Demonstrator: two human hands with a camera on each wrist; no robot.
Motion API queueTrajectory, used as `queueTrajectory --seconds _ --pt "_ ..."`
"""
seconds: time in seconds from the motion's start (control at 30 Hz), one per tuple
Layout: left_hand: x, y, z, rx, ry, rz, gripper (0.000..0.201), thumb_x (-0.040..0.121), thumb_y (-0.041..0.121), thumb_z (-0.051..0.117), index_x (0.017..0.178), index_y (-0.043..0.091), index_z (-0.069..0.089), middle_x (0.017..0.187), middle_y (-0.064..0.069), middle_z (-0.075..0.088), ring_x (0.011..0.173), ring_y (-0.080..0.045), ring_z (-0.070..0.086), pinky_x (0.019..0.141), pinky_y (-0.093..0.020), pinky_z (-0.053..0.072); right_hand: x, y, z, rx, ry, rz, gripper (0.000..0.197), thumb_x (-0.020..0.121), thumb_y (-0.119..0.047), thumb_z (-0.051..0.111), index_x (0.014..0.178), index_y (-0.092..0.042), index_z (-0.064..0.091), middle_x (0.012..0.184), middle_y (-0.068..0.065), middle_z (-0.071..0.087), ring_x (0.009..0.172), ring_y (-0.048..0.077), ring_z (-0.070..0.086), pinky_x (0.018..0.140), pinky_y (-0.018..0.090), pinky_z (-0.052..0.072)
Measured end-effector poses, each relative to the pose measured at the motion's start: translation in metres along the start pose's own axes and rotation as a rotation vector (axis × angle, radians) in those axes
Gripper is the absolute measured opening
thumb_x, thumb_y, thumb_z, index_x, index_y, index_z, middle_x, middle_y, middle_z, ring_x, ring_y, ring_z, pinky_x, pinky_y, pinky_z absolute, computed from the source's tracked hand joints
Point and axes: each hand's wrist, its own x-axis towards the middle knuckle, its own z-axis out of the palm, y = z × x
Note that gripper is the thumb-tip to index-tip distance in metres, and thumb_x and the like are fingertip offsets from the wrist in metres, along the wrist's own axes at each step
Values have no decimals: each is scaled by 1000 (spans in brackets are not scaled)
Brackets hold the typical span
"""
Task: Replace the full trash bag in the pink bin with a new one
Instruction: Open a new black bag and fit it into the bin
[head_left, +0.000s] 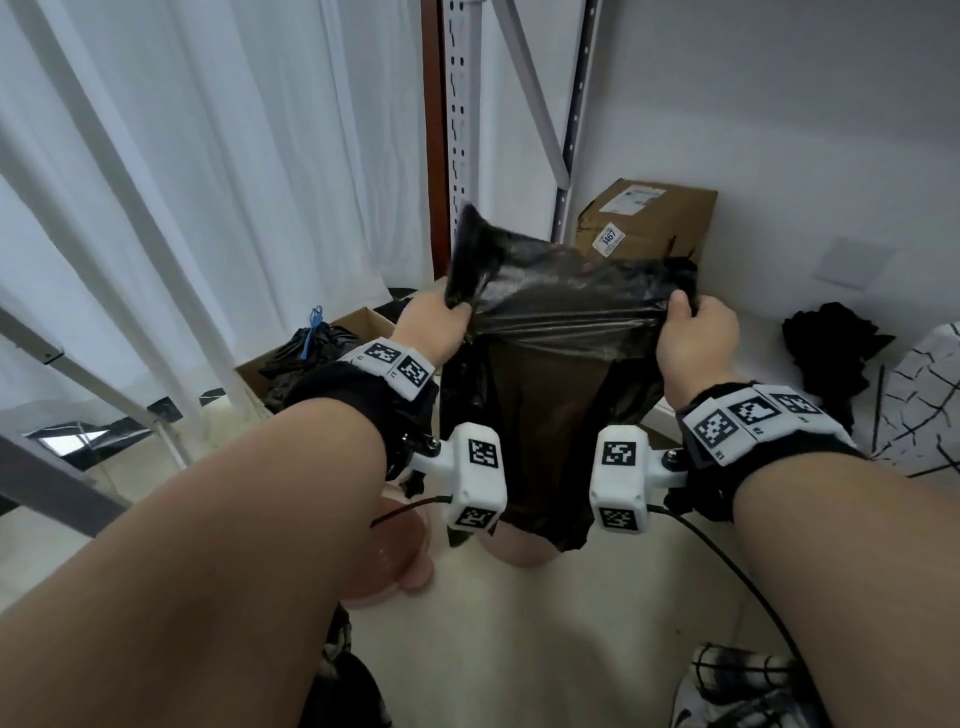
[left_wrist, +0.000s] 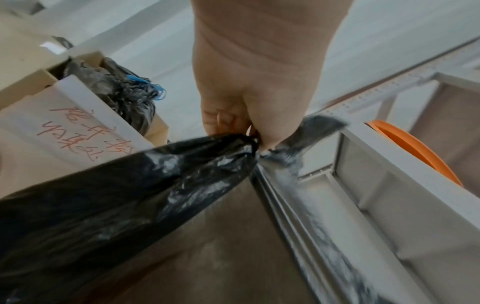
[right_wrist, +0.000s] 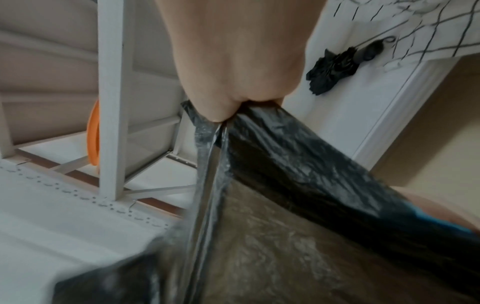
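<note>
A storage corner of a room, used more for keeping things than for living in.

A tall white slotted-metal shelving rack (head_left: 460, 130) with diagonal braces stands against the plain white wall, and a taped brown cardboard shipping box (head_left: 647, 221) with printed labels sits on the pale floor just beside it. To the left hang long white curtains (head_left: 208, 156), and below them an open cardboard carton (head_left: 358, 325) holds a tied black plastic sack (head_left: 306, 345) with a blue tie. A round orange plastic disc (left_wrist: 415, 148) leans inside the rack. A folded black umbrella (right_wrist: 335, 67) lies near the white baseboard.
</note>
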Motion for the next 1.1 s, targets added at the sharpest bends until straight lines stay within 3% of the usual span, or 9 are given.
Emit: queueTrajectory --seconds 0.17,0.33,0.5,0.57,0.63,0.73,0.83,0.97,1.1 --pt "16 -21 -13 -226 225 -101 22 85 15 44 81 -1 58 82 -26 60 89 -46 64 80 -51 53 5 7 0 72 -14 167 27 98 -21 39 90 -2 57 91 15 58 95 31 55 81 33 38" --pt "10 -12 -22 -295 325 -171 35 100 17 30 117 -8 49 123 -26 54 114 -37 52 95 -38 39 -1 -3 10 47 -25 96 32 98 -22 41 113 3 54 104 15 54 109 36 54 82 32 38" --pt "7 -8 -21 -309 132 -188 99 74 77 44 143 8 26 142 -13 41 130 -31 42 112 -44 34 -1 -5 11 35 14 115 27 98 -23 40 105 -1 55 93 9 51 98 30 54 78 30 37" --pt "5 -13 -21 -20 69 -138 111 63 76 60 147 16 17 144 -14 31 134 -33 36 113 -47 32 -1 -6 10 13 17 99 23 98 -21 39 99 -3 53 87 8 51 92 28 51 76 29 35" --pt "2 -16 -19 253 86 -60 102 73 50 71 148 12 12 141 -19 26 130 -39 37 111 -45 34 -5 -9 9 14 15 80 25 99 -21 39 107 -3 54 104 14 57 103 28 54 82 31 38" --pt "3 -18 -20 282 138 -12 50 93 15 48 139 4 32 135 -24 41 121 -41 48 102 -40 39 -13 -14 8 5 12 77 29 99 -18 38 119 -1 51 121 15 56 112 31 53 84 30 37" --pt "4 -23 -18 209 61 38 33 99 16 37 122 0 54 121 -23 60 112 -36 56 96 -37 41 -19 -15 5 -165 22 68 40 93 -20 49 130 -7 41 132 14 48 122 33 47 94 35 38" --pt "-2 -8 -16 0 -108 161 31 98 30 47 102 5 65 94 -12 65 91 -23 61 83 -30 44 -23 -21 12 -303 -219 -231 98 74 -53 67 149 -16 16 156 11 23 144 29 21 117 49 17" --pt "-10 20 -21 -134 -356 212 26 93 29 56 84 9 69 81 -5 70 68 -5 67 69 -15 52 -31 -44 25 22 -592 -319 97 61 -56 77 142 -28 31 140 1 50 131 21 44 115 51 26"
